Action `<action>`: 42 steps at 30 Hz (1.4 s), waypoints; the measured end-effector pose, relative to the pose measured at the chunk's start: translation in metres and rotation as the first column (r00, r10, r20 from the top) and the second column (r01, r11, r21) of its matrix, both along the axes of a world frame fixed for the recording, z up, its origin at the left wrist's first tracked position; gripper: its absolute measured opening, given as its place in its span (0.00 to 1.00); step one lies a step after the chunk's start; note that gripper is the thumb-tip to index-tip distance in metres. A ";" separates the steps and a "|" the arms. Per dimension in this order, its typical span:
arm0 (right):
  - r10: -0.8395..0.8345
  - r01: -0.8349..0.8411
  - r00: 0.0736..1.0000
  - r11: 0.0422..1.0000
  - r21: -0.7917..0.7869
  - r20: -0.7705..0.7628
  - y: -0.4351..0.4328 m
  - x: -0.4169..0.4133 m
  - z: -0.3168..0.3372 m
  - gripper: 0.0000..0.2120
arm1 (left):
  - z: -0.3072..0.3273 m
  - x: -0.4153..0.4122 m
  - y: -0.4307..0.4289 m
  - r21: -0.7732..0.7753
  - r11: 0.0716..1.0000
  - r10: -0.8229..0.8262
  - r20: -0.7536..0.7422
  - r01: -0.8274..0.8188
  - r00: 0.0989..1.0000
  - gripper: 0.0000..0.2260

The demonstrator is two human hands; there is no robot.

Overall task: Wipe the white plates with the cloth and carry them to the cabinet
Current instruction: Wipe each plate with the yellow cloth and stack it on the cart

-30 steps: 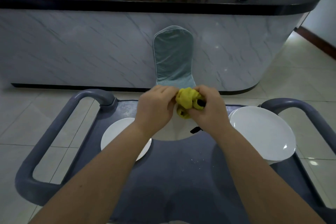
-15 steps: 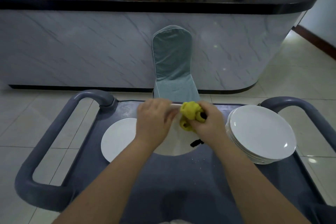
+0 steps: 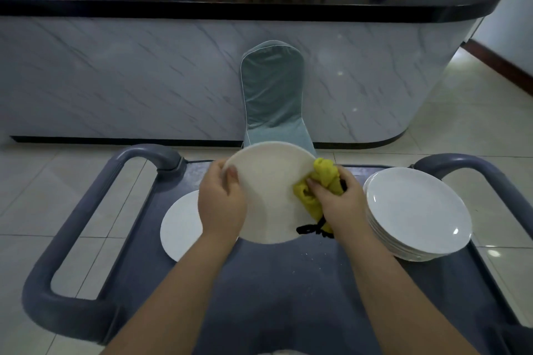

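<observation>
Plate (image 3: 268, 190) is being held tilted above the cart (image 3: 288, 282), left hand (image 3: 222, 204) gripping its left rim, right hand (image 3: 337, 202) pinching the yellow cloth (image 3: 323, 179) against its right edge. Wiping is underway, I'd say; next, the cloth needs sweeping across the face.

On the cart (image 3: 288, 282), a plate stack (image 3: 418, 210) lies centre-right and a single plate (image 3: 180, 225) centre-left; a chair (image 3: 272, 89) stands behind, upper centre.

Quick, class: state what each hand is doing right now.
Left hand: grips the raised white plate at its rim.
Right hand: holds the yellow cloth against that plate.
</observation>
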State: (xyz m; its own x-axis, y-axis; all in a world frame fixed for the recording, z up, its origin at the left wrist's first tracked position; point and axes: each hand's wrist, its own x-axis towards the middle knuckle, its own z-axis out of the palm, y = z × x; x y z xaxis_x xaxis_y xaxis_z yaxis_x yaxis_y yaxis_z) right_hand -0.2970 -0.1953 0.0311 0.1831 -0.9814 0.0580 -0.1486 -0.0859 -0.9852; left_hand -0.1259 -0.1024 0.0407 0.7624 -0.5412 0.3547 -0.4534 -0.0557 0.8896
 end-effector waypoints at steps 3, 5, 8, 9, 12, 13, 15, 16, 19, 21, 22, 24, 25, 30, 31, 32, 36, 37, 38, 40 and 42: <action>0.151 -0.201 0.970 0.937 -0.284 -0.190 0.000 0.004 0.008 0.08 | 0.000 -0.003 -0.008 0.197 0.969 -0.237 0.583 0.148 0.777 0.05; 0.161 -0.337 0.919 0.795 -0.505 -0.361 -0.004 0.011 0.025 0.06 | 0.018 -0.009 -0.019 0.259 0.935 -0.355 0.696 0.242 0.624 0.08; 0.125 -0.310 0.937 0.727 -0.612 -0.327 -0.012 0.016 0.054 0.09 | 0.047 -0.005 -0.029 0.141 0.954 -0.284 0.700 0.264 0.655 0.09; 0.145 -0.265 0.959 0.760 -0.593 -0.243 -0.014 0.014 0.059 0.08 | 0.054 0.000 -0.029 0.077 0.970 -0.220 0.679 0.229 0.701 0.08; 0.126 -0.112 0.992 0.929 -0.352 0.016 -0.017 0.006 0.052 0.10 | 0.057 0.017 -0.026 -0.141 0.986 -0.054 0.243 0.090 0.969 0.03; 0.088 -0.069 0.994 0.968 -0.240 0.069 -0.015 0.004 0.043 0.10 | 0.052 0.018 -0.023 -0.209 0.978 -0.015 0.016 0.018 1.000 0.03; 0.027 -0.018 0.992 0.998 -0.066 0.127 -0.007 0.002 0.021 0.09 | 0.034 0.012 -0.014 -0.201 0.977 0.033 -0.203 -0.075 0.979 0.03; 0.007 -0.003 0.992 1.000 -0.026 0.129 -0.003 0.001 0.012 0.08 | 0.024 0.007 -0.010 -0.159 0.986 0.029 -0.188 -0.059 0.982 0.03; 0.034 -0.030 0.998 0.994 -0.107 0.044 0.003 0.000 0.006 0.08 | 0.010 -0.002 -0.004 0.004 0.998 -0.057 0.266 0.058 0.962 0.09; 0.158 -0.188 0.980 0.935 -0.301 -0.119 0.001 0.003 0.021 0.05 | 0.018 -0.004 -0.015 0.120 0.979 -0.204 0.640 0.166 0.740 0.08; 0.179 -0.268 0.956 0.856 -0.442 -0.233 -0.001 0.005 0.031 0.05 | 0.026 -0.007 -0.020 0.173 0.959 -0.280 0.709 0.226 0.647 0.04; 0.083 -0.327 0.922 0.686 -0.650 -0.377 -0.006 0.010 0.049 0.10 | 0.045 -0.013 -0.026 0.210 0.936 -0.342 0.723 0.281 0.600 0.05; 0.041 -0.304 0.928 0.658 -0.689 -0.370 -0.009 0.011 0.056 0.10 | 0.054 -0.013 -0.028 0.203 0.939 -0.336 0.706 0.277 0.623 0.05; 0.100 -0.093 0.995 0.883 -0.461 -0.009 -0.009 0.003 0.053 0.11 | 0.067 0.011 -0.029 -0.011 0.986 -0.145 0.465 0.169 0.874 0.02; 0.083 -0.061 0.995 0.937 -0.345 0.051 -0.009 0.002 0.044 0.10 | 0.060 0.017 -0.027 -0.084 0.989 -0.097 0.272 0.124 0.958 0.02; 0.066 -0.045 0.994 0.974 -0.221 0.087 -0.007 0.001 0.032 0.10 | 0.049 0.020 -0.023 -0.145 0.988 -0.053 0.058 0.060 0.997 0.03; 0.010 -0.014 0.999 0.996 0.092 0.046 -0.001 -0.001 -0.010 0.09 | 0.000 0.007 -0.003 -0.022 1.000 -0.014 -0.167 0.010 0.986 0.02; 0.018 -0.019 1.000 0.998 0.061 0.014 0.000 -0.001 -0.013 0.09 | -0.008 0.003 -0.002 0.052 0.998 -0.045 -0.030 0.047 0.999 0.03; 0.052 -0.053 0.998 0.998 -0.022 -0.031 0.001 0.000 -0.010 0.08 | -0.009 0.000 -0.003 0.106 0.990 -0.109 0.163 0.092 0.981 0.06; 0.139 -0.190 0.974 0.934 -0.303 -0.181 0.001 0.004 0.008 0.06 | 0.002 -0.004 -0.014 0.200 0.959 -0.280 0.529 0.203 0.801 0.10; 0.148 -0.311 0.934 0.783 -0.539 -0.324 -0.002 0.008 0.029 0.06 | 0.022 -0.010 -0.024 0.238 0.928 -0.371 0.663 0.287 0.650 0.11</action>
